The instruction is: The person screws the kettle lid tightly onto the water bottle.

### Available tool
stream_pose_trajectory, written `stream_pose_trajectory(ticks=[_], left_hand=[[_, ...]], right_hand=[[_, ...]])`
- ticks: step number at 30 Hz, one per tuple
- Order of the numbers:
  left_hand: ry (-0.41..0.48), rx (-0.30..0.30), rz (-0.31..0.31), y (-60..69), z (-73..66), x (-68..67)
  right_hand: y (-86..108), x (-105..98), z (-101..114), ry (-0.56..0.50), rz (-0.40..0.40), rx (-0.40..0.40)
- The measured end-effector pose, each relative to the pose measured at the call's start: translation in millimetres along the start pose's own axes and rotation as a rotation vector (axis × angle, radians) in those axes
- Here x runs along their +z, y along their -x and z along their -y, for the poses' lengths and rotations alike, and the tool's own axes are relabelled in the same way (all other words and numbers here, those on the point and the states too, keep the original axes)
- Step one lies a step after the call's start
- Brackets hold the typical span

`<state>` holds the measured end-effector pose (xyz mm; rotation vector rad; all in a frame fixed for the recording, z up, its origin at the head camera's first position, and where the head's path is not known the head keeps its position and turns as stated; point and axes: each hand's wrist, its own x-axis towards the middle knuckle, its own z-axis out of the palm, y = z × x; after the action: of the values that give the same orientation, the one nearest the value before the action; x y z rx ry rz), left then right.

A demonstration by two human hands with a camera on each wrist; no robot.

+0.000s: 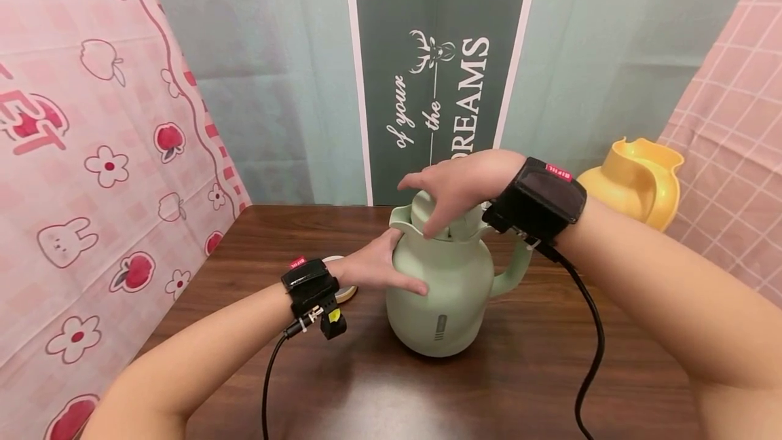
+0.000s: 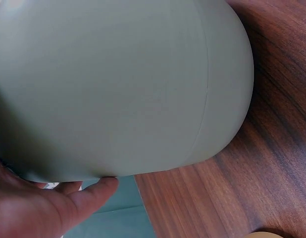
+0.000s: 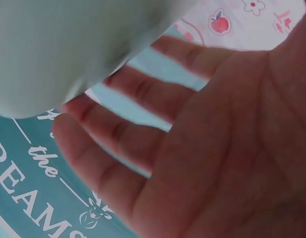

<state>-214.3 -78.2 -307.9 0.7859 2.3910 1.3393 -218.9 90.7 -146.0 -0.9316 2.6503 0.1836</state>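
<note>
A pale green thermos jug point(image 1: 452, 290) stands upright on the brown wooden table, its handle to the right. My left hand point(image 1: 381, 265) holds the upper left side of its body, thumb across the front and the other fingers round the back. Over the jug's top, my right hand point(image 1: 464, 185) has its thumb at the front of the lid point(image 1: 421, 208) and its fingers reaching round the far side. In the right wrist view those fingers point(image 3: 118, 134) are spread, their tips partly hidden behind the pale green surface. The left wrist view is mostly filled by the jug's body point(image 2: 128, 89).
A yellow jug point(image 1: 641, 182) stands at the back right, partly behind my right forearm. A pale ring-shaped object point(image 1: 347, 294) lies behind my left wrist. Printed cloths surround the table point(image 1: 275, 372) at the back and sides. Black cables hang from both wrist cameras.
</note>
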Motion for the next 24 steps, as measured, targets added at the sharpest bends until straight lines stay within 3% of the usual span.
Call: stream_pose_trajectory(ticks=[3, 5, 8, 11, 13, 20, 24], left_hand=[[-0.005, -0.008, 0.001, 2.3, -4.3, 0.0], [-0.015, -0.007, -0.003, 2.7, -4.3, 0.3], [-0.006, 0.000, -0.003, -0.5, 1.8, 0.7], [0.025, 0.009, 0.012, 4.5, -9.8, -0.8], [0.035, 0.004, 0.017, 7.5, -16.3, -1.5], [0.016, -0.002, 0.023, -3.8, 6.4, 0.5], [-0.006, 0.006, 0.006, -5.8, 11.5, 0.5]], right_hand=[[2.0, 0, -2, -0.011, -0.001, -0.035], [3.0, -1, -2, -0.004, -0.024, -0.016], [3.9, -2, -1, 0.023, -0.081, 0.091], [2.5, -1, -1, 0.054, -0.111, 0.215], [1.3, 0, 0, 0.057, -0.110, 0.251], [-0.5, -2, -1, 0.008, -0.072, 0.224], [-1.0, -5, 0, -0.010, -0.035, 0.191]])
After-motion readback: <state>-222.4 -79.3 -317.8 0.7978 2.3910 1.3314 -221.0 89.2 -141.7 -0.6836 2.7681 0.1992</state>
